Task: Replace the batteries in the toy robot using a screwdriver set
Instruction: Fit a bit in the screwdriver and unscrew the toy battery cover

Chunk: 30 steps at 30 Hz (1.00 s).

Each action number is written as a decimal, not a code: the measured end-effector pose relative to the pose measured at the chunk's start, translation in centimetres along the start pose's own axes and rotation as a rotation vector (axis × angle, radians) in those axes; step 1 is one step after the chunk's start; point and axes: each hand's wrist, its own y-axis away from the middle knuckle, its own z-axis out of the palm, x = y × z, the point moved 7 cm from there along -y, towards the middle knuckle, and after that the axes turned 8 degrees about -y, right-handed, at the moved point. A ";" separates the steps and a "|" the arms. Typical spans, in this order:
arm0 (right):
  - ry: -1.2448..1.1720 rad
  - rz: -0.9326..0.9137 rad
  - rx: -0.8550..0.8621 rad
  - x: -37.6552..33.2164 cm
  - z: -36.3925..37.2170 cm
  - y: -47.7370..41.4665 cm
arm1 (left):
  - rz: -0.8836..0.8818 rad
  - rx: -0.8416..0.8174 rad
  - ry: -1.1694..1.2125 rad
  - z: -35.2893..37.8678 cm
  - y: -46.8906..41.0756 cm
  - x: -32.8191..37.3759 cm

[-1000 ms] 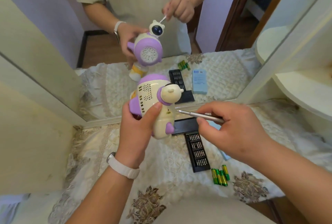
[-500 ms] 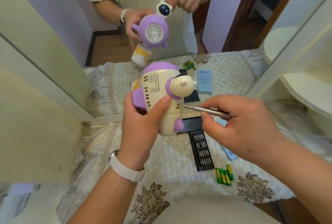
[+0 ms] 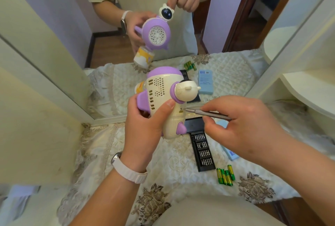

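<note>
Closing the screwdriver [image 3: 206, 114], pinched in the right hand [image 3: 241, 127], from three o'clock onto the toy robot [image 3: 163, 97] gripped in the left hand [image 3: 145, 131], risking slipping off the screw if tilted.

Glossy plastic toy robot [image 3: 163, 102]; brushed-metal screwdriver [image 3: 208, 113]; quilted, embroidered cloth table cover [image 3: 101, 153]; shiny-wrapped batteries [image 3: 225, 175]

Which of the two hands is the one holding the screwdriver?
The right hand, pinching the silver screwdriver with its tip at the toy robot. The left hand, the one with the white wristband, grips the toy robot instead.
</note>
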 end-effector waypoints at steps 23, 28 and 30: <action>-0.107 0.030 0.003 -2.2 -1.0 -1.0 | 0.040 0.009 -0.052 -0.3 0.8 1.3; -0.159 0.032 0.048 -2.5 -1.4 -0.7 | 0.041 -0.008 -0.004 -0.2 0.8 1.4; -0.181 0.044 0.071 -2.5 -1.6 -0.5 | 0.042 -0.015 0.013 -0.1 0.8 1.6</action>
